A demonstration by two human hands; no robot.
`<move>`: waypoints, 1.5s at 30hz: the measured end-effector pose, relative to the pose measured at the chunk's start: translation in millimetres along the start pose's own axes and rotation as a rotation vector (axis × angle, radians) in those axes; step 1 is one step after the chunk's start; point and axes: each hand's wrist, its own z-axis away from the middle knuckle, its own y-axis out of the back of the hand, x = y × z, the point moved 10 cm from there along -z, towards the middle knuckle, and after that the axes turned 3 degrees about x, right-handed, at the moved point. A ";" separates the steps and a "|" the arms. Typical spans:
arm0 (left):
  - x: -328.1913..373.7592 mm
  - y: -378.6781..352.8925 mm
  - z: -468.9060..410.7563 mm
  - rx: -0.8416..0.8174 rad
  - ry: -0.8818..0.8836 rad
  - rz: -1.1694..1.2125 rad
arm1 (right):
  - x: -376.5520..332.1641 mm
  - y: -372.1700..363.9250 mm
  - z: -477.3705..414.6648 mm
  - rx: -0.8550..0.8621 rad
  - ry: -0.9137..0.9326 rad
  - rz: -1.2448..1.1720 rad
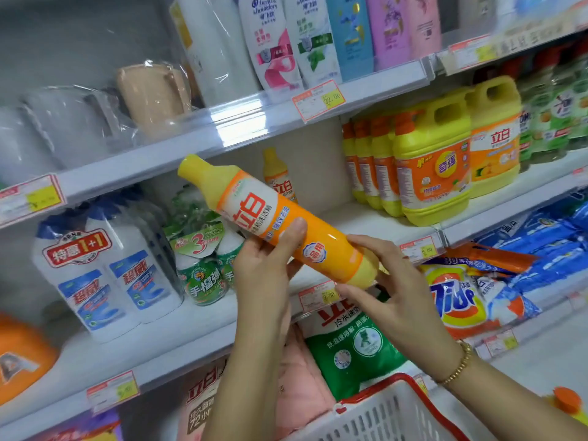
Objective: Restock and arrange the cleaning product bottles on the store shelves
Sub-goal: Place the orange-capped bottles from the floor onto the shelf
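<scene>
Yellow bottle (276, 218) gripped tilted by both hands (264, 265), before jugs (432, 163).

Below the right hand (391, 291) I see a white basket (391, 418) with a red rim. Just right of it lie Tide bags (458, 300). Up and left of the left hand (264, 272) I make out plastic-wrapped cups (149, 93).
</scene>
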 end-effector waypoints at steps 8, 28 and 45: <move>-5.9 -18.2 9.1 -0.158 0.052 0.152 | 28.0 -1.6 21.3 -0.204 -0.481 -0.628; -8.7 -29.5 7.2 -0.270 0.094 0.354 | 27.1 0.9 35.1 -0.276 -0.579 -0.755; -27.5 -19.0 13.2 -0.250 0.250 0.156 | 10.8 -6.3 30.7 -0.267 -0.516 -0.298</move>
